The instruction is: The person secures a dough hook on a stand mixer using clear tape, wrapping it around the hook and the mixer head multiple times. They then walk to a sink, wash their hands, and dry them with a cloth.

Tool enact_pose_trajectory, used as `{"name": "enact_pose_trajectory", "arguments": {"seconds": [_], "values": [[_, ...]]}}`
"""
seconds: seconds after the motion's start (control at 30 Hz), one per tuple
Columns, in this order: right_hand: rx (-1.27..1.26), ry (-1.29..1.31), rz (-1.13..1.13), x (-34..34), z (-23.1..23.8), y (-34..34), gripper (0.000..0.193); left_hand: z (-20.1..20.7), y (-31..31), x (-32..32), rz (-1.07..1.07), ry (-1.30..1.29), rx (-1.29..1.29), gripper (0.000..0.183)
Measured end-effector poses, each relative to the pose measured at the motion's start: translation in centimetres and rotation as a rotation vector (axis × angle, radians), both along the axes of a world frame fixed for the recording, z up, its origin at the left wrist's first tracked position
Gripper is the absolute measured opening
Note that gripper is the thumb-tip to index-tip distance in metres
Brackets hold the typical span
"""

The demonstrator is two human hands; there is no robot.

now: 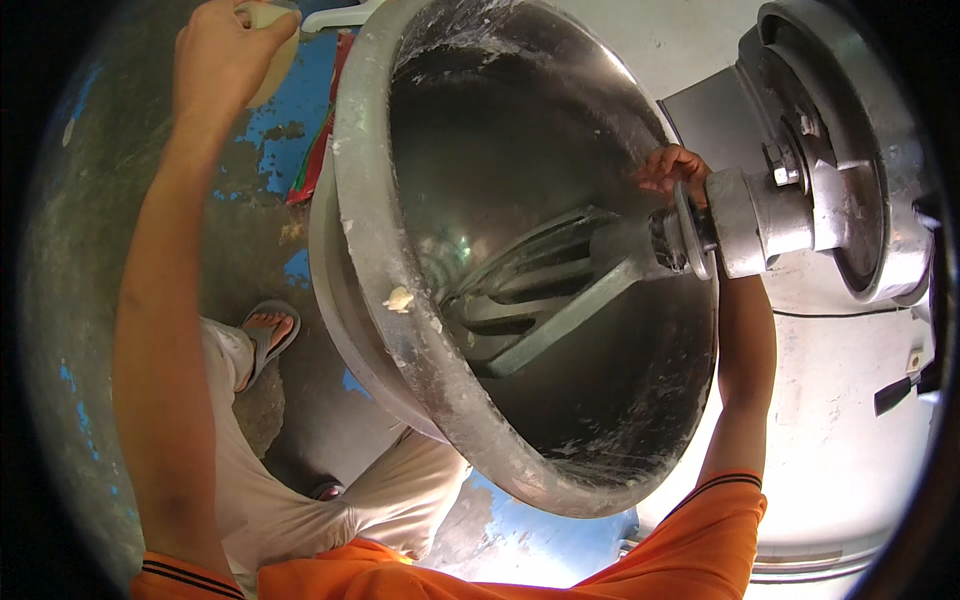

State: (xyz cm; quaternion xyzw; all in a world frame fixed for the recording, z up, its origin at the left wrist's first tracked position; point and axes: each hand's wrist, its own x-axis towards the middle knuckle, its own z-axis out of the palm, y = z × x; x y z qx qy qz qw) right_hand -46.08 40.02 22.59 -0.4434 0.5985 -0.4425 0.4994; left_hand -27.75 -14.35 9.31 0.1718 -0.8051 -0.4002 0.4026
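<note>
A large metal mixing bowl tilts in front of me, its rim streaked with pale residue. Inside it a flat mixer beater hangs from the machine's shaft. My right hand reaches behind that shaft, fingers curled round the top of the beater; the shaft hides part of the palm. At the upper left, outside the bowl, my left hand is closed on a cream-coloured, flat, rounded piece that looks like a dough scraper. A small lump of dough sticks to the bowl's rim.
The mixer head stands at the right before a pale wall. Beyond the bowl's left side lie a red and green packet and a white handle-like piece. My sandalled foot is on the worn blue-and-grey floor.
</note>
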Motion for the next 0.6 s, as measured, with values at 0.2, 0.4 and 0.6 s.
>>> {"name": "enact_pose_trajectory", "arguments": {"seconds": [0.2, 0.4, 0.6], "values": [[0.125, 0.413, -0.382, 1.1, 0.5, 0.6, 0.051, 2.0, 3.3, 2.0, 0.041, 0.192, -0.021, 0.027], [0.062, 0.728, -0.36, 0.2, -0.5, 0.0, 0.068, 2.5, 3.0, 2.8, -0.051, 0.167, 0.059, 0.025], [0.048, 0.895, -0.29, 0.8, 0.4, 0.1, 0.025, 1.9, 3.7, 2.7, -0.059, 0.203, 0.056, 0.025]]}}
